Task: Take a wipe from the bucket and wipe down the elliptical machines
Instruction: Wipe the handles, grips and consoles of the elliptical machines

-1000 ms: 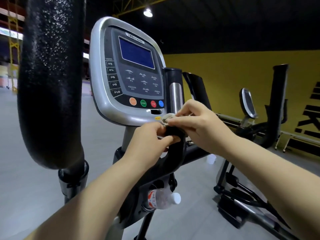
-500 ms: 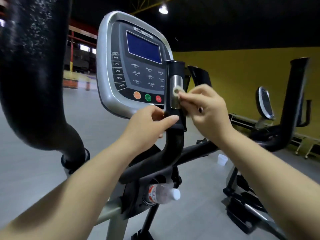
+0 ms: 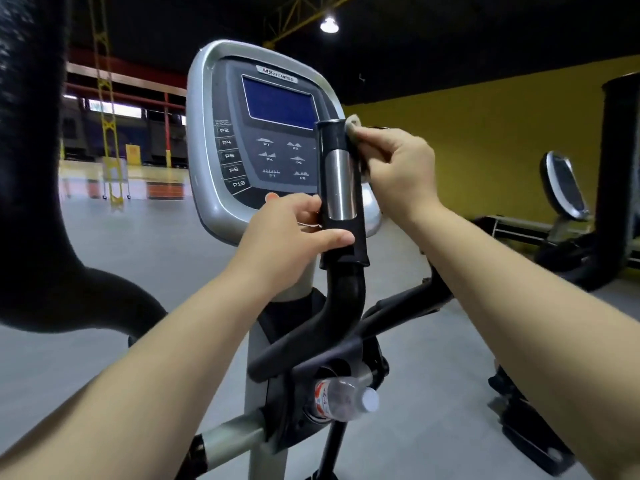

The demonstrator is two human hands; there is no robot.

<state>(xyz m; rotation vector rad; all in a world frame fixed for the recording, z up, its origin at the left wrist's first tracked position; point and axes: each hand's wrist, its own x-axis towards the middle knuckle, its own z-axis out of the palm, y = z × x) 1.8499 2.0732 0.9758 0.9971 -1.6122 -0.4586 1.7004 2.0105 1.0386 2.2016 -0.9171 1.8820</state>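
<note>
Head view: my right hand (image 3: pixel 398 168) pinches the small bunched wipe (image 3: pixel 351 128) against the upper right side of the upright handlebar grip (image 3: pixel 330 138), fingers (image 3: pixel 372 135) curled on it. My left hand (image 3: pixel 287 233) clasps the grip's lower end, thumb across the front. I judge that so small a wad could slip sideways, leaving bare fingers smearing the metal sensor plate (image 3: pixel 341 185).
</note>
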